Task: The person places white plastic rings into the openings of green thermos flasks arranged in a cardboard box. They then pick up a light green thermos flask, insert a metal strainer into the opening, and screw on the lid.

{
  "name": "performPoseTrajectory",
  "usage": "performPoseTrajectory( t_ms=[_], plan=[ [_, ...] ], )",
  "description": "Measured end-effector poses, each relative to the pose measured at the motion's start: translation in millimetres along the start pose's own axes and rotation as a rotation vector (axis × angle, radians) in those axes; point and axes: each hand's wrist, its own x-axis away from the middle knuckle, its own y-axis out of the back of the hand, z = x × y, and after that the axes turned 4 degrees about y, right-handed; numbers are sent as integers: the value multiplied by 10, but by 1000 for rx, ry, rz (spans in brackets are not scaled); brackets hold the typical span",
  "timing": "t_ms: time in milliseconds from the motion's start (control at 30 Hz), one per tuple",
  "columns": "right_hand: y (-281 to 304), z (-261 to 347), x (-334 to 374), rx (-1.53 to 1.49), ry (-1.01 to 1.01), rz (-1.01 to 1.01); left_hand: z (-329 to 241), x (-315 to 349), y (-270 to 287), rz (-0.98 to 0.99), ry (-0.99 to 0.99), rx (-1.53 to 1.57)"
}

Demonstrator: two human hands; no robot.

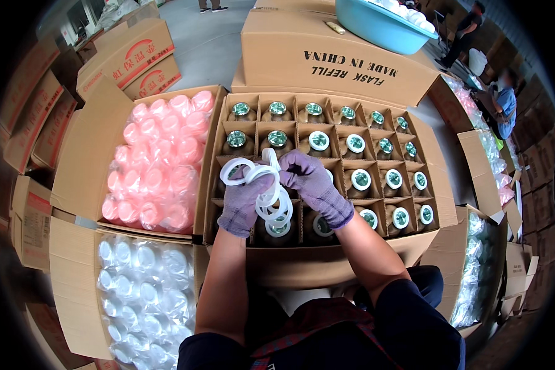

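Both my hands wear purple gloves and meet over the front left part of a divided carton. My left hand is closed around a loose bunch of white plastic rings, several of which dangle below its fingers. My right hand has its fingers pinched together at the edge of an upper white ring. Glass flask refills with shiny green mouths stand upright in the compartments. Some, such as one flask refill, carry a white ring around the mouth; a back-row flask refill has none. My hands hide several compartments.
Left of the divided carton, an open carton holds pink plastic-wrapped cups; nearer sits one with pale wrapped pieces. Behind is a closed printed carton bearing a blue basin. Another person works at the right beside more cartons.
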Motion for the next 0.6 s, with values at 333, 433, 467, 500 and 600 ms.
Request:
performPoseTrajectory(
  t_ms=[333, 433, 467, 500, 600],
  plan=[
    [50, 42, -33, -218, -108, 53, 89, -81, 77, -17, 72, 137],
    [69, 88, -54, -809, -237, -89, 33, -70, 55, 85, -40, 188],
    [138, -44, -38, -664, -251, -143, 28, -82, 71, 9, -42, 159],
    [296, -262, -81, -213, -144, -68, 20, -116, 94, -67, -44, 129],
    [295, -346, -129, 705, 222, 23, 1, -193, 418, -82, -128, 81]
  ],
)
